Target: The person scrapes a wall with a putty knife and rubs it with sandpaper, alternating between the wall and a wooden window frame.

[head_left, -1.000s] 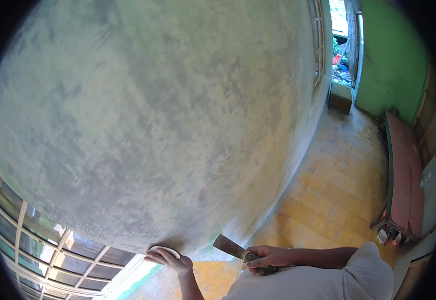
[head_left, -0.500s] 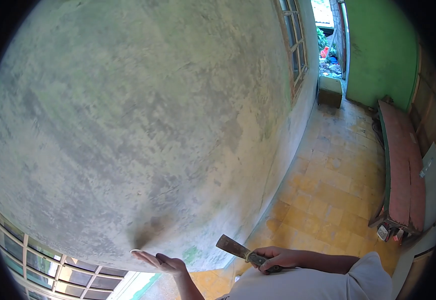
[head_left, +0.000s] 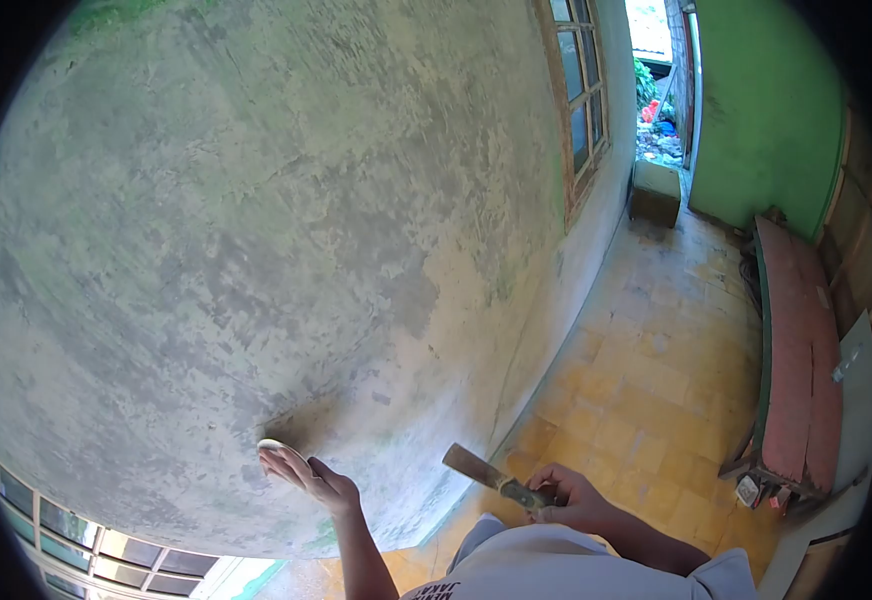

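My left hand [head_left: 314, 485] lies nearly flat against the patchy grey-green wall [head_left: 256, 250], fingers together. Between its palm and the wall is a thin pale pad [head_left: 273, 444], only its curved edge showing past the fingers. My right hand [head_left: 571, 497] is wrapped round the handle of a scraper [head_left: 478, 465], whose wide blade points up and left, apart from the wall.
A window [head_left: 586, 110] with a wooden frame is set in the wall near the open doorway [head_left: 661, 100]. Paned windows [head_left: 86, 540] stand at lower left. Along the right is a red bench [head_left: 801, 370] on the yellow tiled floor [head_left: 626, 400]. A block [head_left: 656, 193] sits by the doorway.
My left hand has moved up along the wall with the pad, and more of the pad's edge shows. The scraper in my right hand has shifted slightly up and right. The view has tilted.
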The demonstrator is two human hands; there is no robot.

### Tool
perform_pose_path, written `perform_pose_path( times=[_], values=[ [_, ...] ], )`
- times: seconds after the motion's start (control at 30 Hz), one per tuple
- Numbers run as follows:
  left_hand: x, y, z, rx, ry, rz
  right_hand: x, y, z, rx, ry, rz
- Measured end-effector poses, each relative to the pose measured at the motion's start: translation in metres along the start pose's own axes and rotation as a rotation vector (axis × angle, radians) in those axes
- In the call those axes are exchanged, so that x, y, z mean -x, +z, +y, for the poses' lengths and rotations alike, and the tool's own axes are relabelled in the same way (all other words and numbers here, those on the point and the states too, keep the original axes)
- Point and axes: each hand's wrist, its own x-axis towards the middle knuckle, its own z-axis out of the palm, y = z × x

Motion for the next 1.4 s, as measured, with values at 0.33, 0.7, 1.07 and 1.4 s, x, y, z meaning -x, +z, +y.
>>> perform_pose_path(
  times=[0.33, 0.7, 1.07, 1.4],
  values=[
    [0.005, 0.052, -0.021, -0.399, 0.000, 0.113, -0.088, -0.063, -0.139, 0.164, -0.726, 0.151],
    [-0.015, 0.070, -0.006, -0.507, 0.038, 0.279, -0.203, -0.030, -0.332, -0.133, -1.384, -0.352],
    [-0.018, 0.073, -0.009, -0.616, 0.062, 0.285, -0.274, -0.006, -0.408, -0.475, -1.701, -0.634],
    [-0.017, 0.074, -0.008, -0.594, 0.015, 0.272, -0.287, -0.013, -0.404, -0.502, -1.708, -0.605]
  ],
)
